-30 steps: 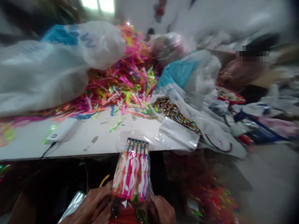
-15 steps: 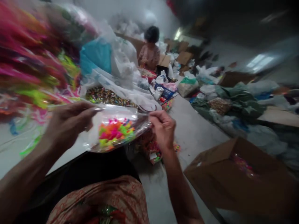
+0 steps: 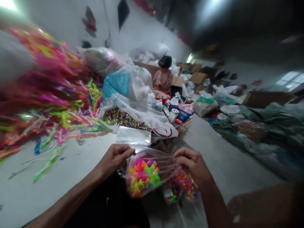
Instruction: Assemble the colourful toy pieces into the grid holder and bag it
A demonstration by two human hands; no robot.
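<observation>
A clear plastic bag [image 3: 163, 161] hangs between my two hands, over my lap. Small bright pieces [image 3: 142, 177] in orange, pink, yellow and green lie in its lower left part; their exact kind is too blurred to tell. My left hand [image 3: 120, 156] pinches the bag's upper left edge. On the other side, my right hand [image 3: 191, 161] grips the upper right edge between thumb and fingers. Behind the bag, lower down, more colourful small pieces [image 3: 185, 186] show through the plastic. A flat silvery sheet [image 3: 133, 136] rests just beyond my left hand.
Neon strips [image 3: 57, 104] are heaped at the left on a pale surface [image 3: 78, 164]. Ahead, a white sack [image 3: 147, 117] holds many small mixed items. A blue basket [image 3: 181, 112] and a seated person [image 3: 163, 76] are farther back. A cardboard box [image 3: 266, 205] stands at lower right.
The view has swung, so the surroundings sit lower and farther right. Both hands still hold the bag, now lower in the picture, with its coloured pieces gathered at the left end.
</observation>
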